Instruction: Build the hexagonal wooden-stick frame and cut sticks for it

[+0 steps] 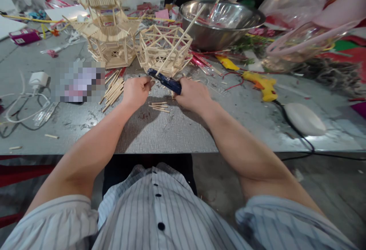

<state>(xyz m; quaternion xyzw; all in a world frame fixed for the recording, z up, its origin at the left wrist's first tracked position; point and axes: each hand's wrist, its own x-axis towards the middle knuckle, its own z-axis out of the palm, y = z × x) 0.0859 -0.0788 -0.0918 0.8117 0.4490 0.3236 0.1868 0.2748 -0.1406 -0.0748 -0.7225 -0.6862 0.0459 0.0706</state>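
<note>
My right hand point(194, 93) is wrapped around a dark blue hand tool point(168, 83), whose exact kind I cannot make out. Its black end points left, towards my left hand point(136, 90). The fingers of that hand are pinched together around the lower end of a long wooden stick point(180, 40), which crosses the tool's end and slants up to the right. Behind my hands stands an open lattice frame of sticks point(164, 47). Short cut sticks point(159, 107) lie between my forearms, and a pile of longer sticks point(114, 89) lies beside my left hand.
A stick-built pavilion model point(110, 47) stands at the back left, and a steel bowl point(220, 36) behind the lattice frame. On the right lie a yellow glue gun point(264, 86) with a black cord and a white oval object point(304, 119). A white charger point(39, 79) with cable is on the left.
</note>
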